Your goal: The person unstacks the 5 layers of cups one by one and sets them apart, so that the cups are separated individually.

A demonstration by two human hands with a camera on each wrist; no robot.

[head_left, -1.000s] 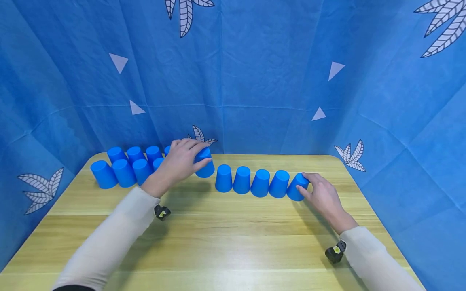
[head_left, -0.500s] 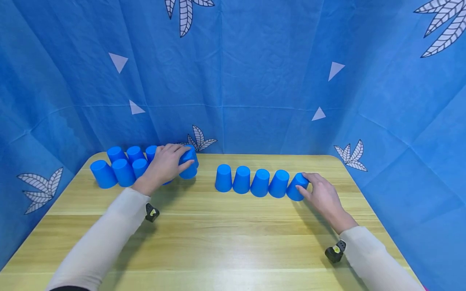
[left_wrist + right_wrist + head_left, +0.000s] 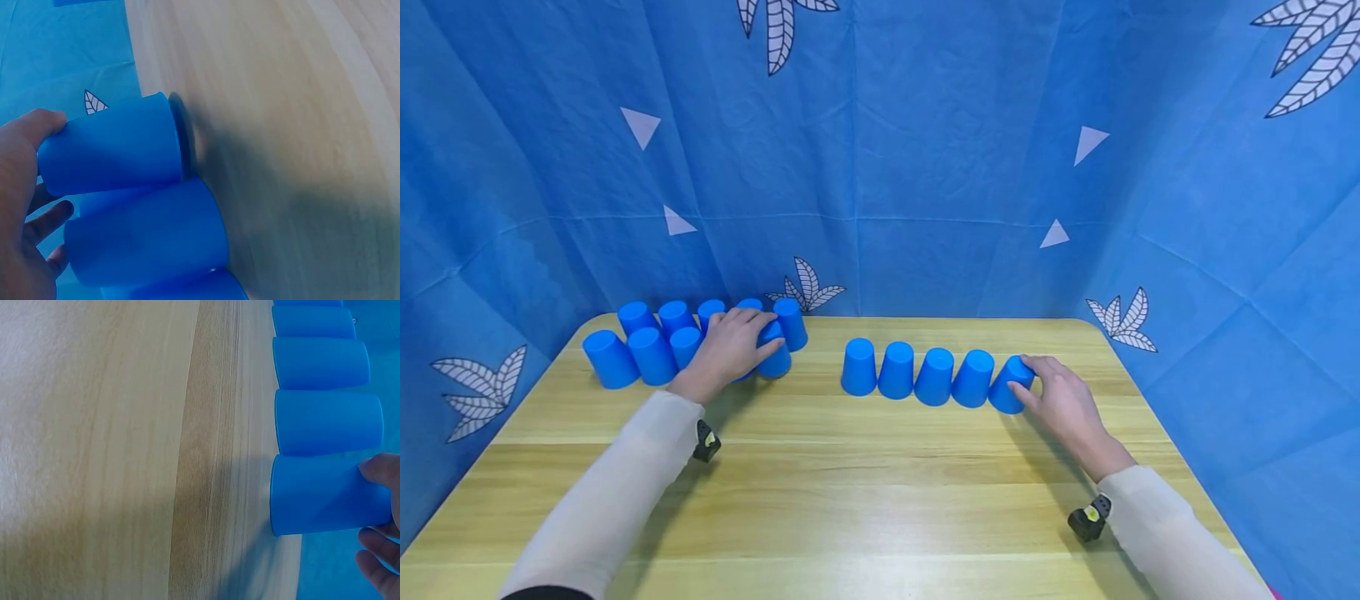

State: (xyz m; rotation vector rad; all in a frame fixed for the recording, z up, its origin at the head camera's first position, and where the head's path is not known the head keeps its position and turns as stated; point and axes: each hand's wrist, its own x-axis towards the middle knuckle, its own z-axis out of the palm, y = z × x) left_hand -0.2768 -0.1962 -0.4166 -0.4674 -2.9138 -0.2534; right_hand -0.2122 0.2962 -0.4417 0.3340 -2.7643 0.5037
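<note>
Upside-down blue plastic cups stand in two groups on the wooden table. My left hand [image 3: 727, 348] grips a blue cup [image 3: 777, 362] at the right end of the front row on the left. In the left wrist view this gripped cup [image 3: 112, 150] lies close against a neighbouring cup [image 3: 150, 240]; a dark shadow edges its rim, and I cannot tell whether it touches the table. Over on the right, my right hand [image 3: 1064, 402] holds the end cup [image 3: 1011, 387] of a single row between thumb and fingers. That cup [image 3: 325, 497] stands beside another cup [image 3: 328, 422].
Behind the front-left cups runs a back row of cups [image 3: 789, 323], close to the blue curtain [image 3: 925, 167]. A gap of bare table [image 3: 820, 358] separates the left group from the right row's first cup [image 3: 859, 367]. The table stretches toward me in front.
My left hand has carried its cup leftward and down from the gap to the left group's front row. The right hand has stayed on its cup.
</note>
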